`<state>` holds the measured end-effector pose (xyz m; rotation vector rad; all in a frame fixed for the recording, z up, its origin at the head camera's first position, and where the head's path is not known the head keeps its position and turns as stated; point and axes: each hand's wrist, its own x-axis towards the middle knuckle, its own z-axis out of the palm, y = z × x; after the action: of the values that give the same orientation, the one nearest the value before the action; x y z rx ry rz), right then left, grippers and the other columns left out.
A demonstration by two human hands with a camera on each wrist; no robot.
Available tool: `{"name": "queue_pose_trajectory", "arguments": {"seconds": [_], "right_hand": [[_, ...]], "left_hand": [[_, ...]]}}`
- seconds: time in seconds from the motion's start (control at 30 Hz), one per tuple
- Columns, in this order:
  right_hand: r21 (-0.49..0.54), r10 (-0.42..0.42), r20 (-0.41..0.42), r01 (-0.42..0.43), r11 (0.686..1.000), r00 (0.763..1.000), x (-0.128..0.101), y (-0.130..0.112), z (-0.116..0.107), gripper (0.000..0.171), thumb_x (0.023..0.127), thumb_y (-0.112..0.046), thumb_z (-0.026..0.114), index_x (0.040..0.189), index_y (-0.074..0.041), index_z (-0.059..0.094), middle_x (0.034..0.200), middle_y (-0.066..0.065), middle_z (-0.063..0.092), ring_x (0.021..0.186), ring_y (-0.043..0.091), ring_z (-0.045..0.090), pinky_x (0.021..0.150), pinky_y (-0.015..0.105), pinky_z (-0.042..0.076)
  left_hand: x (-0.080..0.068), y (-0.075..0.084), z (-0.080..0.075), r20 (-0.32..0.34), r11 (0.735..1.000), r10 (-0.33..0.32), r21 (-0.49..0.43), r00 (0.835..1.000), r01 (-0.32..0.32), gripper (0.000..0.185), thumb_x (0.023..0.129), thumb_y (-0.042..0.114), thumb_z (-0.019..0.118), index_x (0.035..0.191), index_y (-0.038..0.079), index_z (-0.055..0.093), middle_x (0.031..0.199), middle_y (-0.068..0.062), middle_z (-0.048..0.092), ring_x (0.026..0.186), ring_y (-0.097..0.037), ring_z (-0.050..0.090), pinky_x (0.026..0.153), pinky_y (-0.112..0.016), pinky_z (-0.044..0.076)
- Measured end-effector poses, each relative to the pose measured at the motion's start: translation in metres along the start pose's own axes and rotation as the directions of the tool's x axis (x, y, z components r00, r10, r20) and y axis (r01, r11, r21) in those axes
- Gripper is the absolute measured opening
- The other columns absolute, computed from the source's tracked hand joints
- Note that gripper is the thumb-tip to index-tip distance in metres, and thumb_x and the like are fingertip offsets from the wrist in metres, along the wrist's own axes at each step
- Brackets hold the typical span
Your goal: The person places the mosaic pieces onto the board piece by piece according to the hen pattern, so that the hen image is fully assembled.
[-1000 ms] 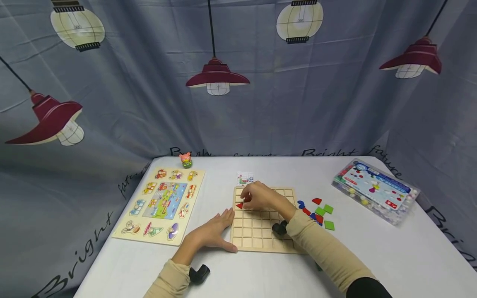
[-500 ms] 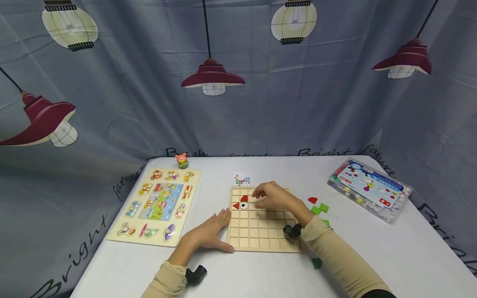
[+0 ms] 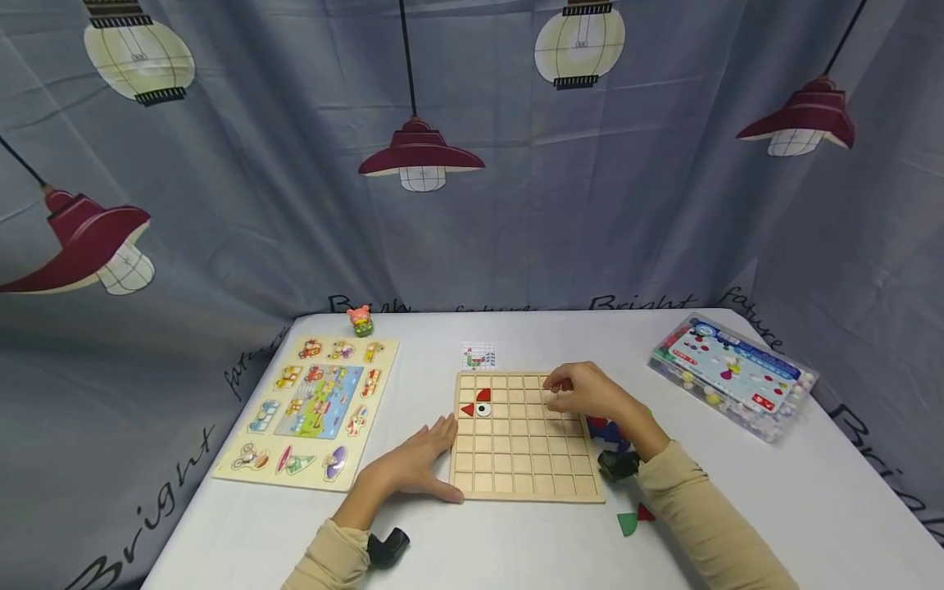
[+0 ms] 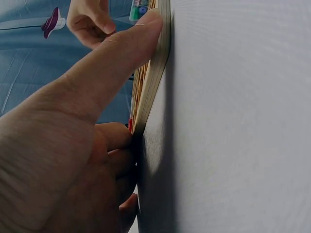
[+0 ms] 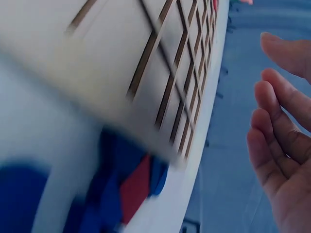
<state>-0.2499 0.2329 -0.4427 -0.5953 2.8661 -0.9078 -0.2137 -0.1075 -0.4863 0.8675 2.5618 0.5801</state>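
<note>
Your right hand [image 3: 586, 389] is moving rightward over the pale wooden gridded board [image 3: 516, 451], fingers parted and holding nothing, so the red quarter-circle piece [image 3: 483, 395] is seemingly sitting placed, just beyond the white black-dotted tile [image 3: 483, 410]. A second ago that hand was hiding the tile. Your left hand [image 3: 416, 459] is still resting against the board's left edge, fingers extended.

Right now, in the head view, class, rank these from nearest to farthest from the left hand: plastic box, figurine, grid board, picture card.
1. Grid board: touching the left hand, on its right.
2. Picture card: just beyond the board's far edge.
3. Figurine: farther back, on the left.
4. Plastic box: well over to the right.
</note>
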Motion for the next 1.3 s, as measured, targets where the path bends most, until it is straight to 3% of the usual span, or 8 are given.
{"name": "queue_pose_trajectory", "arguments": {"seconds": [0.37,0.53,0.77,1.3], "right_hand": [[-0.044,0.147,-0.063,-0.150,0.988,0.987,-0.029,0.039,-0.016,0.034,0.078,-0.021,0.080,0.106,-0.004,0.072,0.093,0.004,0.069,0.082,0.016,0.058,0.071,0.030,0.052],[-0.047,0.208,-0.048,-0.211,0.976,0.977,-0.040,0.057,-0.024,0.033,0.078,-0.019,0.080,0.105,-0.002,0.072,0.087,0.004,0.066,0.077,0.016,0.054,0.068,0.025,0.051],[-0.024,0.276,-0.010,-0.276,0.961,0.961,-0.054,0.081,-0.033,0.034,0.078,-0.020,0.080,0.107,-0.002,0.071,0.093,0.006,0.067,0.080,0.018,0.052,0.064,0.024,0.048],[-0.057,0.255,-0.023,-0.256,0.965,0.967,-0.073,0.109,-0.039,0.040,0.074,-0.020,0.082,0.105,0.003,0.070,0.095,0.009,0.071,0.082,0.017,0.058,0.068,0.024,0.050]], "left_hand": [[-0.001,0.001,-0.002,0.011,1.000,0.000,-0.012,1.000,0.000,0.120,0.069,0.059,0.079,0.154,0.000,0.019,0.163,-0.015,0.014,0.153,-0.028,0.011,0.126,-0.047,0.013],[-0.001,0.001,-0.002,0.008,1.000,0.002,-0.012,1.000,-0.002,0.120,0.069,0.058,0.079,0.154,-0.001,0.019,0.163,-0.015,0.014,0.153,-0.028,0.012,0.126,-0.047,0.014],[0.000,0.001,-0.002,0.000,1.000,0.005,-0.003,1.000,-0.005,0.119,0.069,0.057,0.080,0.153,-0.001,0.020,0.163,-0.016,0.016,0.153,-0.029,0.013,0.125,-0.047,0.016],[-0.001,0.002,-0.004,0.004,1.000,0.005,-0.021,1.000,-0.005,0.119,0.069,0.056,0.081,0.153,-0.002,0.021,0.163,-0.016,0.015,0.153,-0.029,0.013,0.125,-0.047,0.015]]}}
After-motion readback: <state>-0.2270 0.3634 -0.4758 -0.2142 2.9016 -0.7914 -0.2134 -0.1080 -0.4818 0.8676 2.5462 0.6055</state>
